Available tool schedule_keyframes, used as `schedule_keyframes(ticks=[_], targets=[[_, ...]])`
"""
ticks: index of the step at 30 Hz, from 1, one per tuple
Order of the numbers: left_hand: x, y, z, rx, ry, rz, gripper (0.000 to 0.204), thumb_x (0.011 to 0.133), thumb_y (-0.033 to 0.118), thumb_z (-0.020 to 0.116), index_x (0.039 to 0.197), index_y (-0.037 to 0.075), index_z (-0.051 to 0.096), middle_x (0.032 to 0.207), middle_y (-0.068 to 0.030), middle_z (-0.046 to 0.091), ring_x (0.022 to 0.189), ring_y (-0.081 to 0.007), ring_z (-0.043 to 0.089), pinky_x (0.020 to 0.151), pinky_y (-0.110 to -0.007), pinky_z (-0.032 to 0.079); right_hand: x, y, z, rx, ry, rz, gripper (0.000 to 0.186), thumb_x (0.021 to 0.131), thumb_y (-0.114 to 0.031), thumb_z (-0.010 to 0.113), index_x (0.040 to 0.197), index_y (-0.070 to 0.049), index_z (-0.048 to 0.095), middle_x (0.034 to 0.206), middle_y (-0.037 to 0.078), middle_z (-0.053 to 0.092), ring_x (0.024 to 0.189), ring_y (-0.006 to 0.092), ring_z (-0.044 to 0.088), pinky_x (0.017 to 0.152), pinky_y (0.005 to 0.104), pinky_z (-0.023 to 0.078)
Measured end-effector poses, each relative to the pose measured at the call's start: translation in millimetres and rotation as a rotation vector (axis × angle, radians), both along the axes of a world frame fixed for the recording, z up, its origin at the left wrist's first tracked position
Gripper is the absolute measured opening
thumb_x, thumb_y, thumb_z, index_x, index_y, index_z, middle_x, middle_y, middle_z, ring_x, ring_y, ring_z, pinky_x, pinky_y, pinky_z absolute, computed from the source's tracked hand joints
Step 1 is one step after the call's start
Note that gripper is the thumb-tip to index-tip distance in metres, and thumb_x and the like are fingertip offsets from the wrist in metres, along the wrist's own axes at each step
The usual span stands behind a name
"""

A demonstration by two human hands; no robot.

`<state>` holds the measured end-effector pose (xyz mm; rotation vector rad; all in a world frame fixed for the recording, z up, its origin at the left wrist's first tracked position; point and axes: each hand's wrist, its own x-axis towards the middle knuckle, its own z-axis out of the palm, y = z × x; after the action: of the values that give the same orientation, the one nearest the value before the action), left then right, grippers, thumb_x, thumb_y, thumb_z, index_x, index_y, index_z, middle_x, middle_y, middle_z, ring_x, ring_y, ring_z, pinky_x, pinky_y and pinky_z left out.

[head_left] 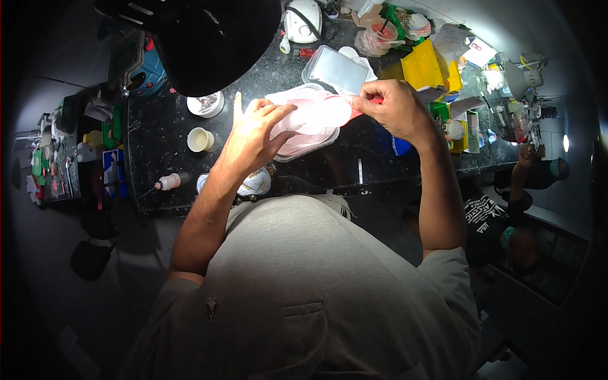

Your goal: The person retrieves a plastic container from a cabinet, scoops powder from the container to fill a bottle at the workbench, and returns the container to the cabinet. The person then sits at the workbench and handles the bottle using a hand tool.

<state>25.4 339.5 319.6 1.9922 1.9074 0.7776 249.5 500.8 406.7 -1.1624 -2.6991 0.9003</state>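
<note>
One pink sheet, maybe more, sits between left hand, spread, and right hand, pinching one red piece!

I get dim room, bright pool over worktop. Left hand and pale pink material nearly washed out. Glare on upper-right wall. Floor sinks into shadow. I see fisheye bending, blackened corners.
</note>
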Motion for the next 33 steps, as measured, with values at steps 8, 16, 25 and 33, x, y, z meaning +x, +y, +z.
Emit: schedule_keyframes(ticks=[8,16,25,33], targets=[[1.7,0.7,2.1,-0.023,-0.034,0.020,0.048,0.079,0.019,0.080,0.125,0.014,0.066,0.116,-0.0077,0.068,0.117,-0.0270,0.057,0.115,-0.066,0.019,-7.4,1.9,9.7,0.061,-0.046,0.032,0.034,0.089,-0.037,0.071,0.078,-0.005,0.071,0.070,0.014,0.068,0.064,0.0282,0.068,0.063,0.0373,0.051],[1.1,5.4,0.9,0.011,-0.042,-0.003,0.050,0.077,0.017,0.079,0.126,0.013,0.066,0.108,-0.0063,0.068,0.111,-0.0253,0.058,0.113,-0.067,0.021,-4.6,4.1,4.8,0.214,0.057,0.111,0.028,0.088,-0.027,0.073,0.081,0.000,0.067,0.065,0.014,0.062,0.058,0.0171,0.060,0.057,0.0342,0.046],[6.2,5.0,2.8,-0.007,0.026,-0.004,0.053,0.077,0.018,0.082,0.126,0.012,0.065,0.112,-0.0097,0.067,0.113,-0.0272,0.058,0.113,-0.066,0.022,-6.8,3.1,8.9,0.237,0.048,0.110,0.031,0.080,-0.034,0.075,0.074,-0.004,0.067,0.068,0.017,0.064,0.064,0.0330,0.067,0.063,0.0394,0.052],[6.1,4.8,0.8,-0.011,-0.014,-0.006,0.053,0.077,0.019,0.082,0.126,0.014,0.065,0.113,-0.0101,0.068,0.115,-0.0281,0.058,0.114,-0.064,0.022,-8.7,0.8,13.4,0.274,0.064,0.156,0.033,0.083,-0.033,0.074,0.075,-0.002,0.066,0.066,0.017,0.063,0.063,0.0332,0.065,0.061,0.0384,0.051]])
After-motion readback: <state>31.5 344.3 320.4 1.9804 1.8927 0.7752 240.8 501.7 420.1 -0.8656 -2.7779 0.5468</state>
